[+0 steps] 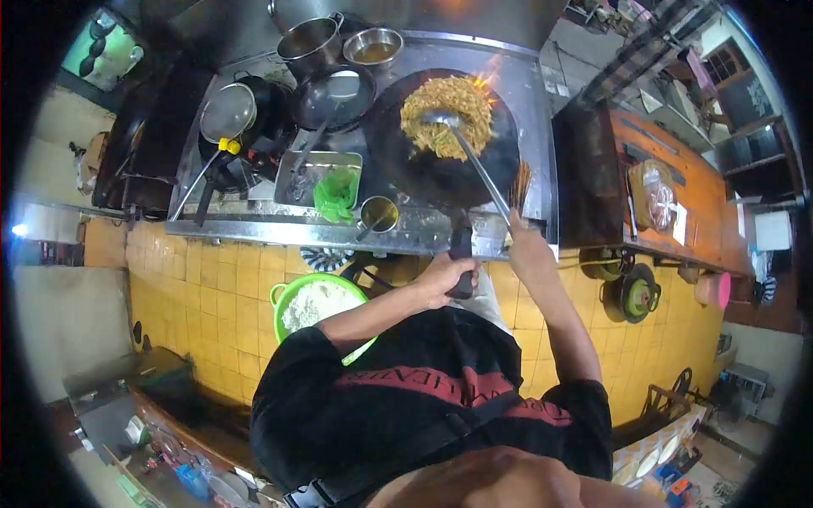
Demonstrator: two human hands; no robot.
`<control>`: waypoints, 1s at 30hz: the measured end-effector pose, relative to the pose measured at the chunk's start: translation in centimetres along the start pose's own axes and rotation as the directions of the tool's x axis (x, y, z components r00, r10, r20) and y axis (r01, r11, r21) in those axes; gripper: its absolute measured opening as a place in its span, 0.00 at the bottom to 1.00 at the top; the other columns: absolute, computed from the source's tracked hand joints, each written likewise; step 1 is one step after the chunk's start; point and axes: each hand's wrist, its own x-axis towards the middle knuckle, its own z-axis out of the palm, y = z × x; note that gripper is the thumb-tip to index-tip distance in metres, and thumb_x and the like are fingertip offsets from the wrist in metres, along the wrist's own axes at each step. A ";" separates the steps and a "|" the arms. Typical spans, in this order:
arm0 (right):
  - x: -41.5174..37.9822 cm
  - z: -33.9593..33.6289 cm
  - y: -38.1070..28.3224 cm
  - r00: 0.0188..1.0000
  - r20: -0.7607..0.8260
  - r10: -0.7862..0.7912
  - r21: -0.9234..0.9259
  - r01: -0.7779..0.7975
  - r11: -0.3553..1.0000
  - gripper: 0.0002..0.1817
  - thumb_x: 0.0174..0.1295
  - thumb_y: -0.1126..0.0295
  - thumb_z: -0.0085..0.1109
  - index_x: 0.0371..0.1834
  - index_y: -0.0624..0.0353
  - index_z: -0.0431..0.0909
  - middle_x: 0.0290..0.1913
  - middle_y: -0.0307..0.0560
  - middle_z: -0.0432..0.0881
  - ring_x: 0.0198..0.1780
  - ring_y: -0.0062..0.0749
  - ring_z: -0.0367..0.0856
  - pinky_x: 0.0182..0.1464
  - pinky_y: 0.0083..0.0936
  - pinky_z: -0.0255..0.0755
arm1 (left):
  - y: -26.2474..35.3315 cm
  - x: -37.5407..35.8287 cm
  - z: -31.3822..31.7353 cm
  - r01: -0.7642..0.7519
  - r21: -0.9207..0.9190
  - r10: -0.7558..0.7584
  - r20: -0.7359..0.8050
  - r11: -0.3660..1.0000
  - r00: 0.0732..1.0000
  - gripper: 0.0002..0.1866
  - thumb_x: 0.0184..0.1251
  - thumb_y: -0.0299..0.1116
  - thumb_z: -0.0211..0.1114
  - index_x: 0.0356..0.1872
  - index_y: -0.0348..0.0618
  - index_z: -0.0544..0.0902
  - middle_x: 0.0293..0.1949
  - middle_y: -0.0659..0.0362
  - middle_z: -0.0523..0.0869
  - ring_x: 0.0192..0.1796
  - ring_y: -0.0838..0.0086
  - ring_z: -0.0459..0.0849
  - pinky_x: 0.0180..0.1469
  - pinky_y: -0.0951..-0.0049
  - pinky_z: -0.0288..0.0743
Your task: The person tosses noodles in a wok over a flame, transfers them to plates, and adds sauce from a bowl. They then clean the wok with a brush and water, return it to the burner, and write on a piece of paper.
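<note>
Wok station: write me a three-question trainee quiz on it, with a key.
1. Multiple choice. The left hand grips:
a) the strainer
b) the wok by its handle
c) the green bag

2. True or false: the right hand is empty.

3. Fill in the missing word: at the far right of the food, orange ____ show.

Key:
1. b
2. False; it holds the ladle.
3. flames
</note>
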 end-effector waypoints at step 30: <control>10.0 7.4 6.4 0.953 -0.270 -0.134 0.279 0.211 0.937 0.27 0.61 0.70 0.53 0.65 0.59 0.66 0.34 0.59 0.81 0.33 0.50 0.81 0.36 0.43 0.73 | 5.4 3.6 -18.2 -0.269 0.914 0.816 -0.104 0.304 0.569 0.15 0.58 0.44 0.61 0.32 0.42 0.84 0.36 0.50 0.85 0.40 0.54 0.84 0.44 0.60 0.76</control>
